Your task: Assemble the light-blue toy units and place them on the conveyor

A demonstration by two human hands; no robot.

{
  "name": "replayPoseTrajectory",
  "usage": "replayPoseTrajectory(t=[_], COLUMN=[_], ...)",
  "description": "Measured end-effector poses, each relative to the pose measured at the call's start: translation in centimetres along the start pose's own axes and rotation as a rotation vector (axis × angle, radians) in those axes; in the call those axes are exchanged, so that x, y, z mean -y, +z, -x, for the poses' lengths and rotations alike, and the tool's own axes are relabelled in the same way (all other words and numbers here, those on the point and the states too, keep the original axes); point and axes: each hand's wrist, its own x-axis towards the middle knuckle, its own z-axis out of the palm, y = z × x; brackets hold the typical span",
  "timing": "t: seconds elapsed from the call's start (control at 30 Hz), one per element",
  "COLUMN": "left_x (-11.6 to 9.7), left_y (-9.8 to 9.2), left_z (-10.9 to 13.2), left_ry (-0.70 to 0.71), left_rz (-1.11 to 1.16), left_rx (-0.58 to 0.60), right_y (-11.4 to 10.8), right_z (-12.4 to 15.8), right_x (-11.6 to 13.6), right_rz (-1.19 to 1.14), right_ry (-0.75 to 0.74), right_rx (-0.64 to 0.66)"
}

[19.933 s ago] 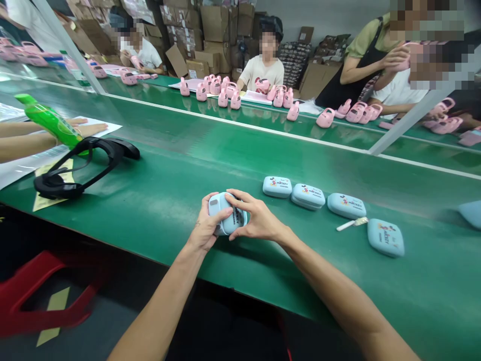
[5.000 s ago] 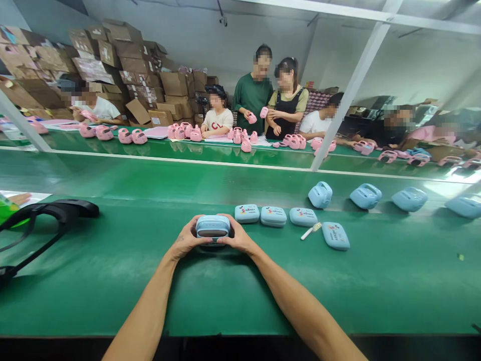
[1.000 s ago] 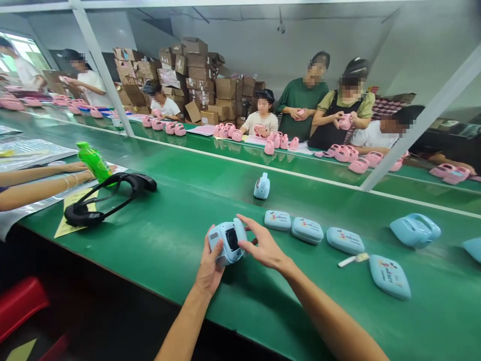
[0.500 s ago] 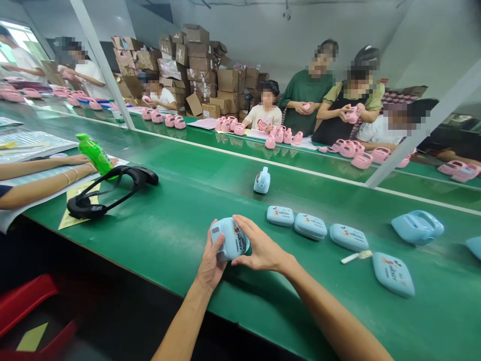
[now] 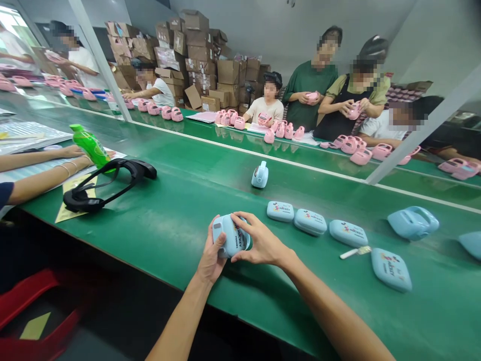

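Both my hands grip one light blue toy camera body [image 5: 227,235] just above the green conveyor belt [image 5: 158,220]. My left hand [image 5: 210,258] wraps its left end from below. My right hand [image 5: 261,243] presses a printed blue cover onto its right side with curled fingers. Three loose blue covers [image 5: 311,221] lie in a row to the right. A fourth blue cover [image 5: 391,269] lies nearer me beside a small white tool [image 5: 353,252].
A finished blue camera [image 5: 260,176] stands on the belt ahead; a second blue camera [image 5: 412,222] lies right. A black headset [image 5: 101,185] and green bottle [image 5: 88,146] sit left, beside a neighbour's forearms [image 5: 41,170]. Several people handle pink cameras [image 5: 280,131] across the line.
A second ago the camera's open side faced me; the printed cover has since come over it, and my right hand now presses it down. The standing blue camera drifted slightly along the belt.
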Motion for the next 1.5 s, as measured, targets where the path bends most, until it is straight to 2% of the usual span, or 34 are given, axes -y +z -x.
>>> replayPoseTrajectory(t=[0.37,0.53,0.77,0.9,1.03,1.2,1.33,1.5], left_x=[-0.1,-0.3,-0.7,-1.2,-1.4,-1.1,-1.0,-0.5], left_y=[0.4,0.5,0.2,0.2,0.0,-0.3,-0.1,0.3], left_z=[-0.5,-0.3,-0.4,-0.7,-0.8,-0.8,-0.7,-0.6], left_ry=[-0.079,-0.132,-0.183,-0.226,-0.243,-0.222,-0.189,-0.037], left_rz=[0.011,0.044,0.14,0.188,0.203,0.208,0.188,0.066], left_rx=[-0.011,-0.01,-0.053,-0.016,0.008,0.015,-0.012,-0.037], right_y=[0.0,0.1,1.0,0.0,-0.9,-0.6,-0.5,-0.6], right_z=[0.1,0.1,-0.1,-0.4,-0.4,-0.4,-0.4,-0.2], right_x=[-1.8,-1.5,-1.2,-1.6,-2.0,-1.9,-1.7,-1.5], right_rz=[-0.119,-0.13,-0.17,-0.297,-0.375,-0.364,-0.317,-0.185], right_ry=[0.029,0.073,0.058,0.013,0.026,0.048,0.003,-0.088], right_rx=[0.031,0.022,-0.014,0.059,0.053,-0.002,0.024,0.058])
